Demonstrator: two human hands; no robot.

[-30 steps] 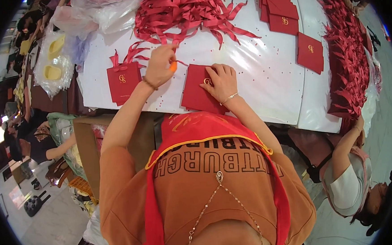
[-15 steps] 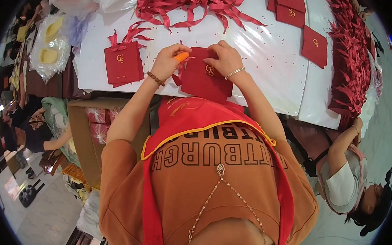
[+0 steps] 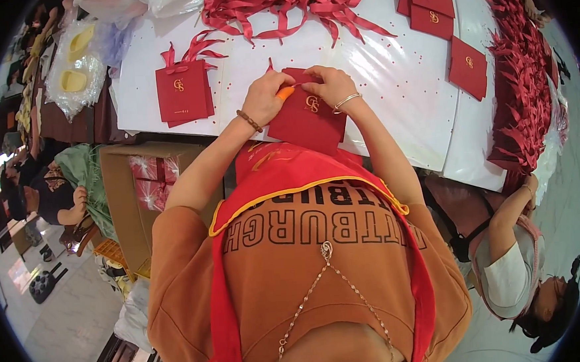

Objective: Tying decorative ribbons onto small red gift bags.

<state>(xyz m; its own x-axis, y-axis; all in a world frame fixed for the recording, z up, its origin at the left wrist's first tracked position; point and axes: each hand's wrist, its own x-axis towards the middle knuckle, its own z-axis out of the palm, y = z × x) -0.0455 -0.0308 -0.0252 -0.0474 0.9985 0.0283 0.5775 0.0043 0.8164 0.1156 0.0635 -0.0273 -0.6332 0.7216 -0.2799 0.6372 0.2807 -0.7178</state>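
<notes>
Grip (R) (image 3: pixel 334 87) at bag (image 3: pixel 305 123), pkgs (image 3: pixel 150 179) in box (image 3: pixel 122 208)

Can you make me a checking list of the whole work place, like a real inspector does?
Surface: white tabletop, speckled with red.
Things at the hands: flat red bag near the table's front edge.
Clutter: heaped red ribbons at the far side; clear plastic at far left; another red bag to the right.
Left hand: fingers curled at the flat bag's upper part; small orange item there, worn or held unclear.
Right hand: fingertips at the same bag's upper edge; grip unclear.
Cables: nothing seen on the tabletop.
Surroundings: open cardboard box at left; people nearby at left and right.
</notes>
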